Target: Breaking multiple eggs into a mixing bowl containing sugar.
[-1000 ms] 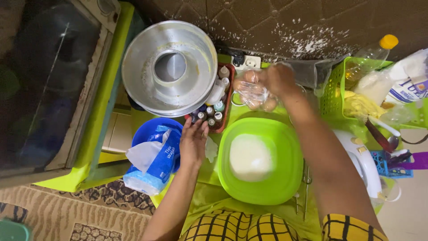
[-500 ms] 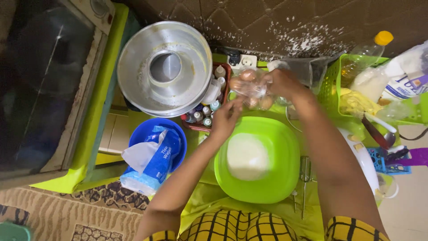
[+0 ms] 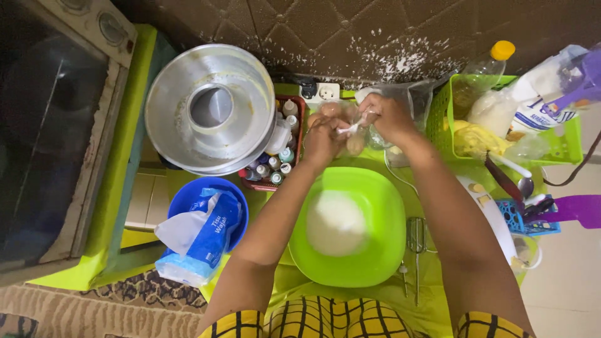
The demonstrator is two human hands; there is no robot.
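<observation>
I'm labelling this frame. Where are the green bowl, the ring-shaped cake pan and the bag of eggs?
green bowl (image 3: 382,206): head view, bare right inner wall.
ring-shaped cake pan (image 3: 172,106): head view, left inner slope.
bag of eggs (image 3: 354,145): head view, an egg inside.

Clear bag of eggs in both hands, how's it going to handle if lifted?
Probably floppy: the bag is thin clear plastic, bunched at its neck between the left hand and right hand. Likely fragile, since the eggs press loosely together inside. Lifted by the neck, it would probably sag and swing, so support from below seems safer.
</observation>
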